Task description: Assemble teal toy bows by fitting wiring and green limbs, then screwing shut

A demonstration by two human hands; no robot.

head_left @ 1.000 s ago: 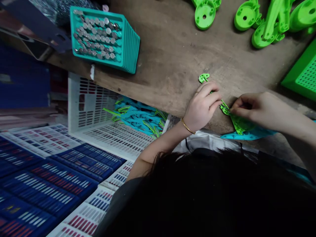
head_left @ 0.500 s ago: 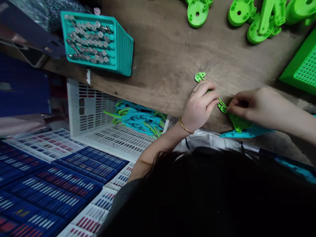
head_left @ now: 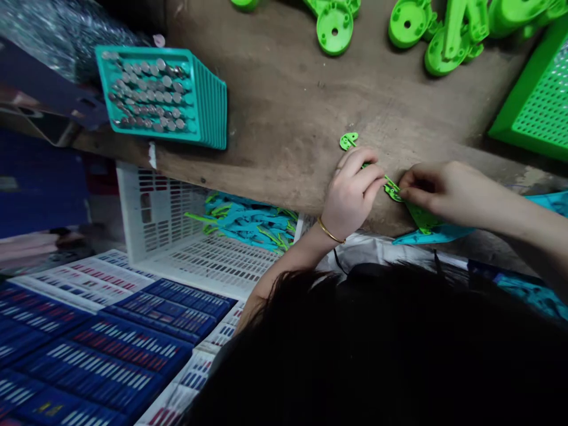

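My left hand point(head_left: 352, 189), with a gold bangle at the wrist, is closed over the middle of a thin green plastic part point(head_left: 348, 141) near the table's front edge. One rounded end of the part sticks out beyond my fingers, the other shows between my hands. At that nearer end my right hand point(head_left: 428, 189) is pinched, thumb against fingers; whatever lies between the fingertips is too small to make out. Under the right hand are a flat green piece point(head_left: 423, 219) and a blue plastic piece point(head_left: 439, 235) at the table edge.
A teal rack point(head_left: 208, 106) of metal pins stands on the wooden table point(head_left: 275, 100) at left. Green round-ended parts point(head_left: 335, 29) lie at the back, a green perforated basket point(head_left: 532, 112) at right. Below the edge, a white crate point(head_left: 155, 236) holds blue and green pieces point(head_left: 248, 222).
The view has shifted slightly, so the table things sit a little further left. Both hands keep nearly the same pose around the green part.
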